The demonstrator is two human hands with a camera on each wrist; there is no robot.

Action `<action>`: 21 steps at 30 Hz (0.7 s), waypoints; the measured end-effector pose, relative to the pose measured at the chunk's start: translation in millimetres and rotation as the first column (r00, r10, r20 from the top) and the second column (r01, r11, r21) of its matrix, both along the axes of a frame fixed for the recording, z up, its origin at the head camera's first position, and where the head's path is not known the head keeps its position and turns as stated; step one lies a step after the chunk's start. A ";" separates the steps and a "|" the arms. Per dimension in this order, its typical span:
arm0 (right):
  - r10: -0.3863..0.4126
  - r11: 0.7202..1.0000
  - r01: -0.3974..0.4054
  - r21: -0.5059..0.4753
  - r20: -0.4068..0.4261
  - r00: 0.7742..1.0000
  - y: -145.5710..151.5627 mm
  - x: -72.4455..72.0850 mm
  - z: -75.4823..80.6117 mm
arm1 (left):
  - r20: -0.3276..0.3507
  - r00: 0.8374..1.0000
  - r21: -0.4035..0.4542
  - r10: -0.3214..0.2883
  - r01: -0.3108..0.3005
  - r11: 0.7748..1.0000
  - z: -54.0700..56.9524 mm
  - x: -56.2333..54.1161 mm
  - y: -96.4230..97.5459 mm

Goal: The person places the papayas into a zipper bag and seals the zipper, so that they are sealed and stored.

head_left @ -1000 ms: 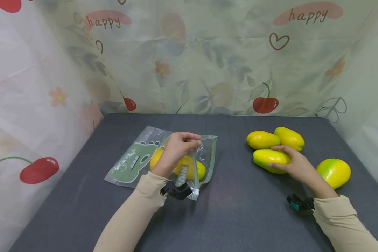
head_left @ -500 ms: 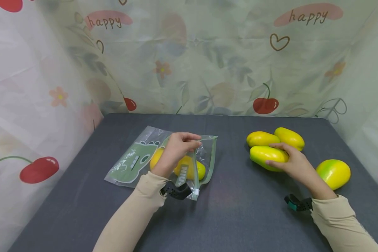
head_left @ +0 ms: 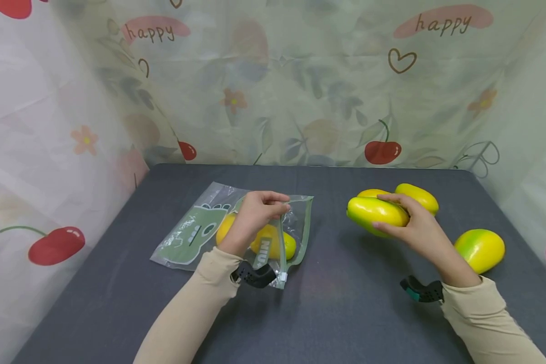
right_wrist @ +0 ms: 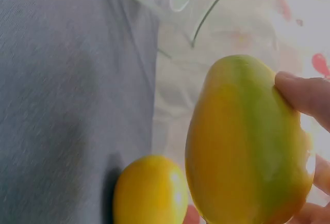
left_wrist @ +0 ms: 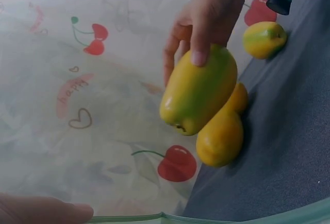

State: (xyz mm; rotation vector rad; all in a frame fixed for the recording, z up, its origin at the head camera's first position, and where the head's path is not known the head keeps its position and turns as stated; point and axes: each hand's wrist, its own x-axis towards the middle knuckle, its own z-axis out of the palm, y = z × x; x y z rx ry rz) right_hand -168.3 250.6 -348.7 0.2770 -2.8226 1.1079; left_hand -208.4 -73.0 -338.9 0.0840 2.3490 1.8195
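Observation:
My right hand (head_left: 420,230) grips a yellow-green mango (head_left: 375,213), thumb on the near side and fingers on the far side. This mango is above the table, with its shadow below it. In the left wrist view, the same thumb presses its skin. On the left lies a clear zip bag (head_left: 186,237) with a green animal print. My left hand (head_left: 254,217) pinches its upper layer near the mouth, thumb against fingers. Through the plastic, yellow fruit (head_left: 269,243) shows, partly covered by the left hand. A white slider (head_left: 282,277) sits at the near end of the zip strip.
Behind the held mango is another mango (head_left: 368,193), mostly hidden, and beside it a third mango (head_left: 417,197). One more mango (head_left: 480,250) rests near the right forearm. A dark cloth covers the table (head_left: 336,323); a printed curtain (head_left: 282,101) hangs behind it.
The right hand has lifted the mango off the table and carried it left and slightly away, so it now overlaps the mango behind. The left hand and the bag have stayed put.

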 end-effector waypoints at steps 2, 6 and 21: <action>0.006 1.000 -0.006 -0.018 -0.023 1.000 -4.8 0.8 2.8 | 0.000 1.000 -0.004 0.003 -0.003 1.000 -0.4 -0.4 0.1; 0.019 0.998 -0.023 -0.065 -0.057 0.998 -15.0 2.6 7.5 | 0.004 1.000 -0.006 0.004 -0.004 1.000 -1.7 -0.8 0.1; 0.017 0.983 -0.048 -0.178 -0.175 0.984 -45.8 13.6 5.2 | 0.005 1.000 -0.002 0.002 -0.002 1.000 -2.8 -2.0 1.2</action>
